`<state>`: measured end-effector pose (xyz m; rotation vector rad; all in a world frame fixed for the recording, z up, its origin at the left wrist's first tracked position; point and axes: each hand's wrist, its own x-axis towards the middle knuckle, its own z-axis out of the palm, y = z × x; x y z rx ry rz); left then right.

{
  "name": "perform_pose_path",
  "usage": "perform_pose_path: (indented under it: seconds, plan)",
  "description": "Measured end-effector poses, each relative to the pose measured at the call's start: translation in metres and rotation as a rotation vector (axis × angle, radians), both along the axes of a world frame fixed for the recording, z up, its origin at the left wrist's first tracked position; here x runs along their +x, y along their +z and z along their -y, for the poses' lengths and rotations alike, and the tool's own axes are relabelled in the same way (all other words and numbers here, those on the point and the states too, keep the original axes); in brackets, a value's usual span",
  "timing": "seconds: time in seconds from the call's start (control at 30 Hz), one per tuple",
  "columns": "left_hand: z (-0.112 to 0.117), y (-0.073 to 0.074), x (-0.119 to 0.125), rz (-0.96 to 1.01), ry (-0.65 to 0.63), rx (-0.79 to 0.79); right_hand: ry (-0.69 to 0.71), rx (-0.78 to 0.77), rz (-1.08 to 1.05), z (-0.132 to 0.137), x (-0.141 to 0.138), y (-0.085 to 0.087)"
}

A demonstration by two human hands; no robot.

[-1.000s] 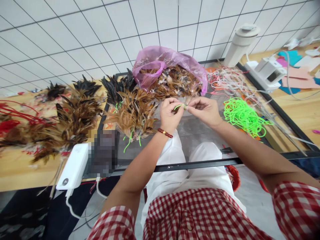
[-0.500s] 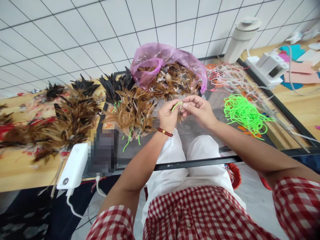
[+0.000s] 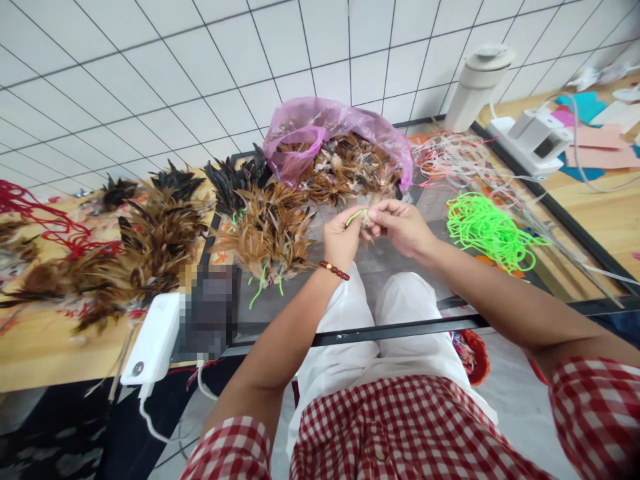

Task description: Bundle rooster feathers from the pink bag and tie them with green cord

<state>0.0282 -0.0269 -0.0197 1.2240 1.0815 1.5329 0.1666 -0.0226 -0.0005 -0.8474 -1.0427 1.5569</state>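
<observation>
Green cord [image 3: 355,215] | long axis sideways | left hand [image 3: 343,239] pinching it | right hand [image 3: 400,227] pinching it

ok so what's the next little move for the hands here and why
Probably draw the green cord snug around the small feather tuft with the left hand while the right hand pinches the tuft. The hands meet fingertip to fingertip, the cord arches loosely above them, and the feather bundles beside them have green ends sticking out.
</observation>
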Motion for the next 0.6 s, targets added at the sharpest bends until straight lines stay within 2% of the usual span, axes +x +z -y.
perform_pose_path:
  seconds: [0.07, 0.13, 0.27, 0.4, 0.6]
  plan:
    - [0.0002, 0.0009, 0.0032, 0.080, -0.016, -0.087, -0.006, 0.050, 0.023, 0.0003, -0.0005, -0.0004]
    - [0.0005, 0.0020, 0.0045, 0.141, -0.019, -0.097, -0.021, 0.076, 0.049, 0.0000, -0.0001, -0.0003]
    - [0.0023, 0.0050, 0.0028, 0.228, -0.032, -0.023, -0.080, 0.056, 0.057, -0.0018, 0.0011, 0.0001]
    - [0.0040, 0.0071, 0.0008, 0.242, -0.044, 0.041, -0.075, 0.060, 0.090, -0.0029, 0.0009, -0.0018]
    - [0.0002, 0.0056, -0.0014, 0.331, -0.081, 0.147, 0.022, 0.224, 0.282, -0.0044, 0.0052, -0.0065]
